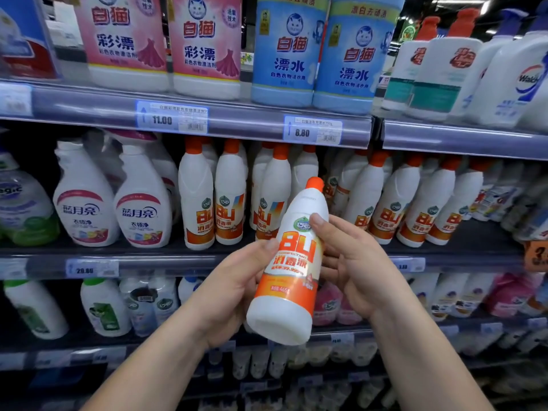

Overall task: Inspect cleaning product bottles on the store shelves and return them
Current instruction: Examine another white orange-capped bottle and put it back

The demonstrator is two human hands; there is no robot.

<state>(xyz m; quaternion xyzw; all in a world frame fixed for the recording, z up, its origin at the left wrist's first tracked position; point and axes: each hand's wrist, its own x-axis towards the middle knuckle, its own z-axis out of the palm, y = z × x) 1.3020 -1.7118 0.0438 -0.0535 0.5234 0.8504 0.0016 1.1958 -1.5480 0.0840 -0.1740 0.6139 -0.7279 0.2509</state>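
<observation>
Gripping "84" disinfectant bottle (289, 262), both hands: left hand (237, 287) wraps lower body, right hand (353, 264) clasps middle; orange cap tilted up-right.

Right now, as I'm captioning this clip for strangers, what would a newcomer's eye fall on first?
The white plastic bottle with orange cap and orange 84 label, held tilted at centre between the left hand and the right hand. Behind it, matching orange-capped white bottles line the middle shelf; big pink-labelled bottles and blue-labelled bottles stand on the shelf above.
</observation>
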